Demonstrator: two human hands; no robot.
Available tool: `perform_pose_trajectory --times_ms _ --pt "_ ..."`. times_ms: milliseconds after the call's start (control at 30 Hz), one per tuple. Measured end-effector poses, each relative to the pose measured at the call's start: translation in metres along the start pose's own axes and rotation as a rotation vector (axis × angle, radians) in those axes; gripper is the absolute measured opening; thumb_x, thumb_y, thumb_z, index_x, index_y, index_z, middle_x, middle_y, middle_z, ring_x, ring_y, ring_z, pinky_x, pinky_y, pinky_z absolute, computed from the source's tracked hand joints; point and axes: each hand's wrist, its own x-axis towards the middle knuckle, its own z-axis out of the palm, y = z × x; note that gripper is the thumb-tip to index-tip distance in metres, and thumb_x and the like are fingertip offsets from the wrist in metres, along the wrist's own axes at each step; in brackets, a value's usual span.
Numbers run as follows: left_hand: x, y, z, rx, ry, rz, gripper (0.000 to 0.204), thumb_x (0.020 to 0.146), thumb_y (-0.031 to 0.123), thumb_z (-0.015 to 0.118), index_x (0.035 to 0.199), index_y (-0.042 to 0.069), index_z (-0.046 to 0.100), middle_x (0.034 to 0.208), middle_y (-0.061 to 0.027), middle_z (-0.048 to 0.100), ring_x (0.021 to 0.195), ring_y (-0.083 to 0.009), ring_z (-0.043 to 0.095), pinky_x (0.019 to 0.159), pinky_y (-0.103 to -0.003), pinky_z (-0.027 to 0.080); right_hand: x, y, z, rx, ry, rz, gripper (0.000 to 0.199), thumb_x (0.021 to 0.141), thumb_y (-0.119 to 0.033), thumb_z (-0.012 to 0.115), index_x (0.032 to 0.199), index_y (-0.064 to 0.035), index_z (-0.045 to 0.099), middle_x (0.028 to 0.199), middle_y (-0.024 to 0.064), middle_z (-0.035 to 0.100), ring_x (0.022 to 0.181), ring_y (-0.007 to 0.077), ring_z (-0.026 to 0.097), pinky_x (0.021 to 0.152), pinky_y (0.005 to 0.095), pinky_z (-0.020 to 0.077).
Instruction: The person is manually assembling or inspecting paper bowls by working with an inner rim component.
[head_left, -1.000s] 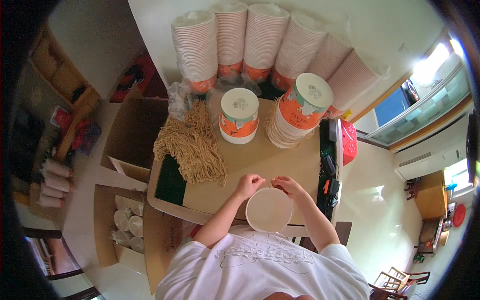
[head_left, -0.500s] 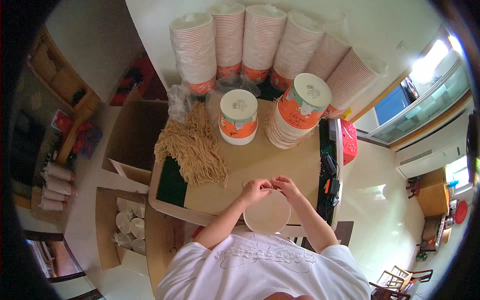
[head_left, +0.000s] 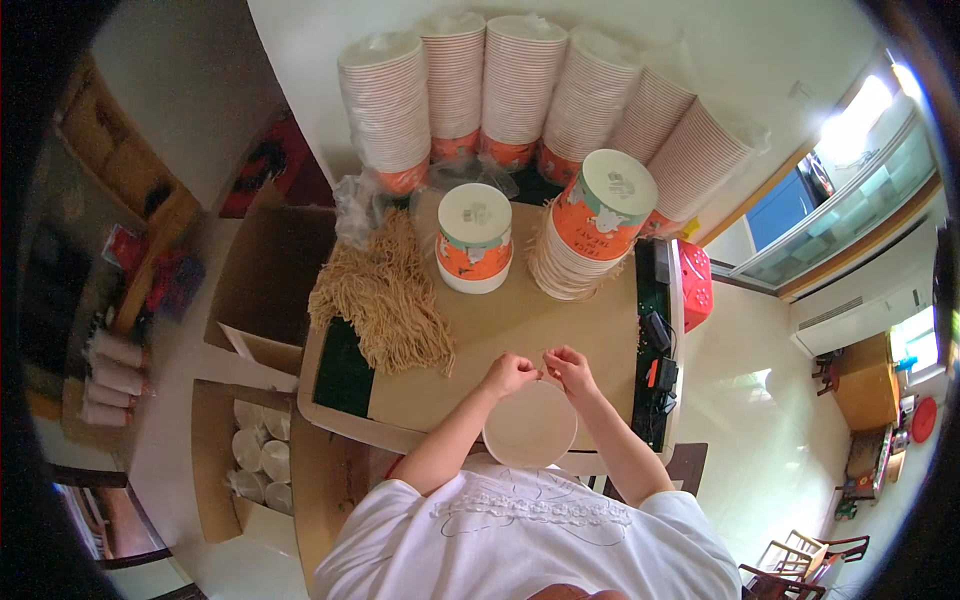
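A white paper bucket [head_left: 530,428] is close against my body at the table's front edge, its open mouth facing up. My left hand [head_left: 512,373] is closed in a pinch at its far rim. Beside it, my right hand [head_left: 569,371] is also pinched, fingertips almost meeting the left ones. Whatever small thing lies between the fingers is too fine to make out. Beyond my left hand lies a heap of tan twisted cords [head_left: 390,300]. Farther back are an upside-down orange and green bucket [head_left: 474,262] and a nested stack of such buckets [head_left: 598,228] with tan cords around it.
Several tall plastic-wrapped stacks of buckets [head_left: 521,85] line the wall behind brown cardboard [head_left: 500,335] on the table. Open cartons stand at the left, one holding wrapped white stacks [head_left: 262,455]. At the right edge are black adapters [head_left: 660,350] and a red plastic stool [head_left: 695,285].
My hands have drawn slightly apart at the bucket's far rim, the fingertips still pinched. The bucket stays in nearly the same place.
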Motion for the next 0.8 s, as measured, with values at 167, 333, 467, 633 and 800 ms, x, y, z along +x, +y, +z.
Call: perform_pose_trajectory --times_ms 167,333,467,633,800 --pt "-0.006 0.007 0.001 -0.037 0.023 0.042 0.020 0.076 0.024 0.064 0.074 0.005 0.066 0.064 -0.0054 0.063 0.059 -0.0106 0.057 0.056 -0.026 0.045 -0.001 -0.002 -0.002 0.025 0.065 0.075 0.007 0.081 -0.009 0.059 0.078 -0.0037 0.056 0.068 -0.0012 0.053 0.059 0.0069 0.047 0.054 0.0200 0.0369" --pt "-0.010 -0.001 0.007 -0.243 0.092 0.129 0.013 0.080 0.016 0.061 0.084 0.006 0.066 0.075 -0.0043 0.065 0.066 -0.0092 0.058 0.061 -0.025 0.047 -0.006 -0.011 0.003 0.042 0.012 0.137 0.007 0.082 -0.010 0.058 0.079 -0.0048 0.056 0.068 -0.0008 0.053 0.060 0.0069 0.048 0.053 0.0192 0.0381" --pt "-0.020 0.023 -0.002 -0.077 0.004 0.210 0.013 0.077 0.011 0.063 0.089 0.006 0.066 0.080 -0.0035 0.064 0.068 -0.0087 0.058 0.061 -0.024 0.047 -0.005 -0.008 -0.005 0.000 -0.023 0.146 0.010 0.085 -0.017 0.056 0.085 -0.0072 0.055 0.072 -0.0001 0.054 0.065 0.0081 0.052 0.059 0.0206 0.0420" --pt "-0.025 0.024 -0.002 0.014 0.074 0.275 0.013 0.074 0.010 0.066 0.086 0.006 0.067 0.076 -0.0059 0.063 0.062 -0.0116 0.057 0.058 -0.026 0.046 -0.004 -0.011 0.002 -0.052 -0.009 0.184 0.011 0.085 -0.017 0.055 0.084 -0.0067 0.055 0.072 -0.0002 0.054 0.065 0.0078 0.051 0.059 0.0211 0.0419" --pt "-0.023 0.024 -0.003 0.122 0.076 0.306 0.013 0.072 0.012 0.067 0.084 0.006 0.067 0.074 -0.0079 0.063 0.062 -0.0144 0.058 0.058 -0.027 0.046 0.001 -0.006 -0.001 -0.017 -0.025 0.125 0.013 0.086 -0.017 0.054 0.082 -0.0038 0.055 0.071 0.0005 0.053 0.062 0.0082 0.050 0.056 0.0204 0.0406"
